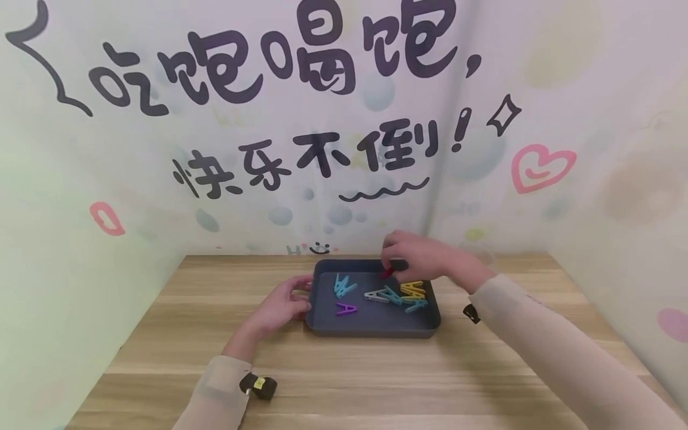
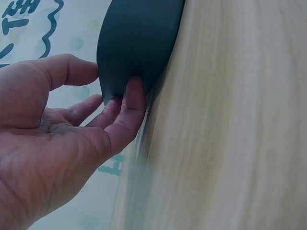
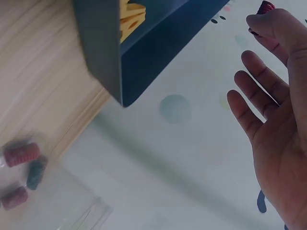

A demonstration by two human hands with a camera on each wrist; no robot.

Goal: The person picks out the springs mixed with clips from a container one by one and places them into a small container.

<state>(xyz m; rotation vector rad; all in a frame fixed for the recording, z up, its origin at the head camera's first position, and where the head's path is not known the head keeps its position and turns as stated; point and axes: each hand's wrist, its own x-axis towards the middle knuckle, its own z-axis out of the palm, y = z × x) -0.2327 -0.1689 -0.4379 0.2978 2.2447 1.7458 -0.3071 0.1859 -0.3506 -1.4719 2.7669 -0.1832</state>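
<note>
A dark grey tray [image 1: 371, 325] lies on the table with several clothespins in it. A purple clothespin [image 1: 346, 309] and light blue ones [image 1: 343, 285] are at the left, a whitish one [image 1: 375, 295] near the middle, yellow ones [image 1: 412, 289] at the right. My right hand [image 1: 411, 255] is over the tray's back right part, pinching a red clothespin [image 1: 386, 273] between thumb and index finger; most of it is hidden. In the right wrist view its ribbed end [image 3: 265, 7] shows. My left hand [image 1: 279, 306] rests thumb and fingertips against the tray's left end.
A clear plastic container [image 3: 84, 211] stands right of the tray in the right wrist view, with ribbed red [image 3: 21, 154] and green pieces [image 3: 36, 173] by it. A printed wall [image 1: 301, 215] rises behind the wooden table [image 1: 215, 286]. Black straps with cameras [image 1: 259, 385] sit on both wrists.
</note>
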